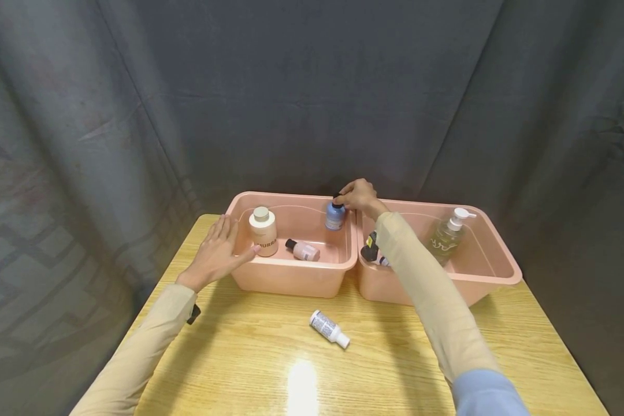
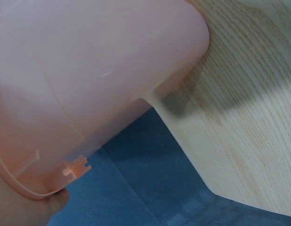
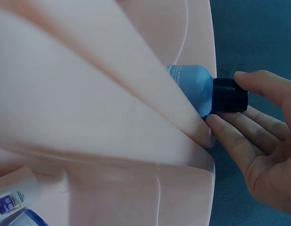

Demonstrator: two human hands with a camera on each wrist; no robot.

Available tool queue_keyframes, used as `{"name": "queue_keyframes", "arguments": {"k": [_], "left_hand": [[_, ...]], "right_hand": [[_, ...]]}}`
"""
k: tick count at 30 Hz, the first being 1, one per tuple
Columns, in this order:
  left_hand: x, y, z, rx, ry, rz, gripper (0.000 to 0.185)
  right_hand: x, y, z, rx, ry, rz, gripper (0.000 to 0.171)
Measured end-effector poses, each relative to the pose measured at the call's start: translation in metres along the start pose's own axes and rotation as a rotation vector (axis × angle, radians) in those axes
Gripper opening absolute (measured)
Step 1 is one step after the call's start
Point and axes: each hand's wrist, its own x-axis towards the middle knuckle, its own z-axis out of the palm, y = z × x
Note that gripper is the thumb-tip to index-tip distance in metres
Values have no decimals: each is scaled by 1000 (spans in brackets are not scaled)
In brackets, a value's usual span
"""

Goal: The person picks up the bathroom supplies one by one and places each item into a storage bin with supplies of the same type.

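At the back right corner of the left pink bin (image 1: pixel 291 281), my right hand (image 1: pixel 361 195) pinches the black cap of a blue bottle (image 1: pixel 335 217). The right wrist view shows the thumb on one side of the cap (image 3: pixel 230 95) and fingers on the other; the bin's wall hides the bottle's lower part. My left hand (image 1: pixel 215 254) rests at that bin's left rim, its fingers extended. Inside the same bin, a white bottle (image 1: pixel 263 231) stands upright and a small pink bottle (image 1: pixel 307 251) with a black cap lies on its side.
The right pink bin (image 1: pixel 385 292) adjoins the left one and holds a clear pump bottle (image 1: pixel 444 241) and a black item with a yellow label (image 1: pixel 369 248). A small white bottle (image 1: pixel 327 327) lies on the wooden table (image 1: pixel 239 352). A grey curtain (image 1: pixel 301 115) hangs behind.
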Motion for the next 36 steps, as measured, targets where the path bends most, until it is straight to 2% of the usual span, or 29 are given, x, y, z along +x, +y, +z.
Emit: {"name": "queue_keyframes", "arguments": {"k": [10,17,36], "left_hand": [[-2,-2,-1,-3,13,-1,106],[-1,-2,0,-4,-1,-7,106],[1,0,0,-4,3,-3,106]], "right_hand": [[-2,-4,5,-88,26,-72,35],[-2,-3,4,-170,27,-157,26],[-4,-4,2,-191,13,-156,24]]}}
